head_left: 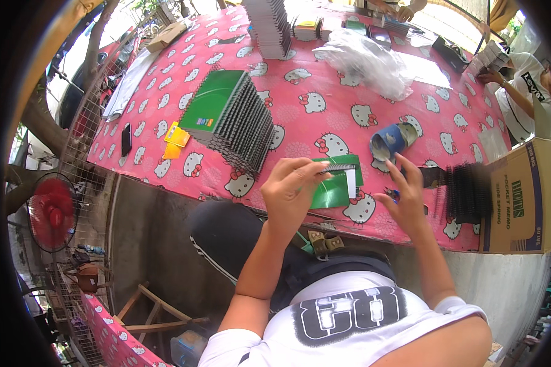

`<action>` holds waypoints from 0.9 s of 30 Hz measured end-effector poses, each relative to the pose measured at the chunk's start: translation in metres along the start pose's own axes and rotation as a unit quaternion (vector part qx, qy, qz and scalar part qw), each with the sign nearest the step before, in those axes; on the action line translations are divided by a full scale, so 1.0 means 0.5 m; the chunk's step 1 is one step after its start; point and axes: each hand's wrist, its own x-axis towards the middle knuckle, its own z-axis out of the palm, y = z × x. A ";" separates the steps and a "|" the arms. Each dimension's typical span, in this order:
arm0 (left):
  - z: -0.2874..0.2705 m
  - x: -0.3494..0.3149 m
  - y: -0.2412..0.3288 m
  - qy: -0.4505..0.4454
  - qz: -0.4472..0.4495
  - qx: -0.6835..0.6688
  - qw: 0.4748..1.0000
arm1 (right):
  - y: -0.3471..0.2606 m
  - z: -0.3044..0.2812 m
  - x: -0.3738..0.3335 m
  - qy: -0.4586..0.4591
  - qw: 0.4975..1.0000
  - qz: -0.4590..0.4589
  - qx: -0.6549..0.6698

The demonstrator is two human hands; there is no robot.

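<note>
My left hand (291, 189) pinches the top edge of a small green memo notebook (332, 192) with a black spiral along it, above the near edge of the table. A white page shows at the notebook's right side. My right hand (407, 199) is to the right of it, thumb and fingers apart. Just beyond its fingertips lies a blue patterned cup-like container (393, 140), tipped on its side; whether a finger touches it I cannot tell. A small coloured item by my right palm is too small to make out.
A tall stack of green spiral notebooks (232, 119) stands left of centre; another stack (268, 27) rises behind. Black spirals (466, 192) lie beside a cardboard box (523, 199) at right. Clear plastic (373, 64), a phone (126, 140) and yellow cards (176, 140) lie around. People work beyond.
</note>
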 end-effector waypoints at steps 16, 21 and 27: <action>-0.209 0.200 -0.198 0.345 -0.164 -0.171 0.908 | -0.226 0.332 0.509 0.140 0.945 -0.095 0.280; -0.198 0.224 -0.178 0.379 -0.176 -0.082 0.905 | -0.213 0.349 0.532 0.117 0.925 -0.121 0.342; -0.283 0.173 -0.188 0.429 -0.099 0.085 0.894 | -0.081 0.200 0.406 0.146 0.968 -0.086 0.183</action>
